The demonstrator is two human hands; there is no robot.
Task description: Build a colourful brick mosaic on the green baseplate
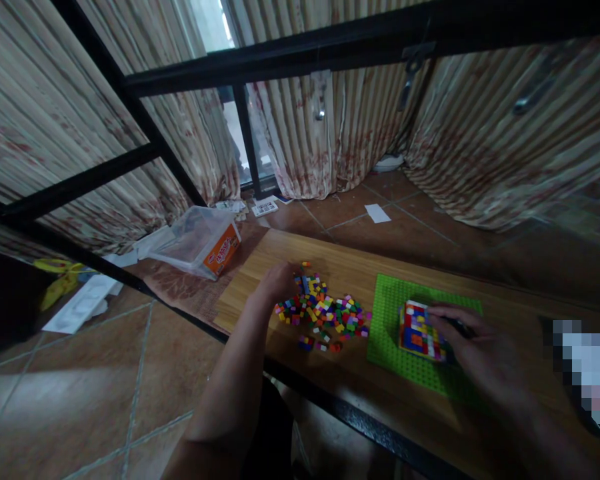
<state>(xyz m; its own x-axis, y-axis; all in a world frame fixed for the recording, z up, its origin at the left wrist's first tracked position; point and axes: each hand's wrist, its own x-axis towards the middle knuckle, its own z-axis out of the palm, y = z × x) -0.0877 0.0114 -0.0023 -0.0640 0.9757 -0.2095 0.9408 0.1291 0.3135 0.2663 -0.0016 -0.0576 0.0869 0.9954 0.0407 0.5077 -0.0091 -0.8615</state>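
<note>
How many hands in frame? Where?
2. Left hand: at the left side of the loose bricks. Right hand: at the right side of the multicoloured brick block over the green baseplate. No others visible.

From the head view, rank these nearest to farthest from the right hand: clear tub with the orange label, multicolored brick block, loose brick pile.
Nearest to the right hand first:
1. Multicolored brick block: at its fingertips, over the green baseplate.
2. Loose brick pile: left of the baseplate.
3. Clear tub: farther left, beyond the tabletop's left end.
</note>
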